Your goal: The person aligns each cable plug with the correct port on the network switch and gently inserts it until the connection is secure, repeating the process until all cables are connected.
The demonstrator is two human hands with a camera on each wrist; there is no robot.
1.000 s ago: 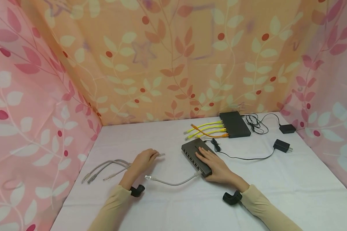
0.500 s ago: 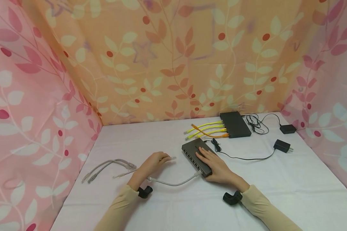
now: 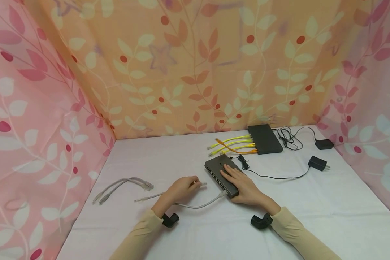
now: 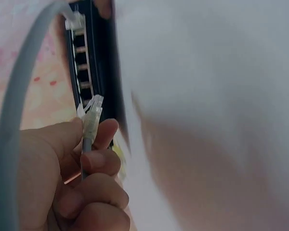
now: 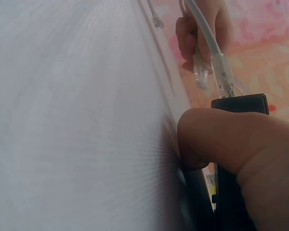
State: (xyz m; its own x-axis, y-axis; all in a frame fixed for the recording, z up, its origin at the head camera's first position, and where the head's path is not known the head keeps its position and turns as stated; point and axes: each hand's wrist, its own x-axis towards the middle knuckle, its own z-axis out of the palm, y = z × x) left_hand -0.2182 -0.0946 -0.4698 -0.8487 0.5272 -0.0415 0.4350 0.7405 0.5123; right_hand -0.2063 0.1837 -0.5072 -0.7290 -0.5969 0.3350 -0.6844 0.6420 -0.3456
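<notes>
My left hand (image 3: 183, 189) pinches a grey Ethernet cable just behind its clear plug (image 4: 92, 115). That plug points at the row of ports on a dark network switch (image 3: 218, 168); in the left wrist view it overlaps the ports, and I cannot tell whether it touches. The cable's other end (image 3: 143, 198) trails on the table behind the hand. My right hand (image 3: 245, 187) rests on top of the switch, fingers spread, thumb down at its near edge. A second grey Ethernet cable (image 3: 198, 207) is plugged into the nearest port, its loose end hidden behind my left wrist.
Two more grey cables (image 3: 123, 182) lie at the left. Behind stands a black box (image 3: 264, 139) with yellow and orange cables (image 3: 235, 147) plugged in. Power adapters (image 3: 317, 163) and their black cords lie on the right side of the white-covered table (image 3: 169, 238).
My left hand has moved right and slightly nearer, drawing its cable away from the other grey cables and bringing the plug close to the switch's ports. My right hand has stayed on the switch.
</notes>
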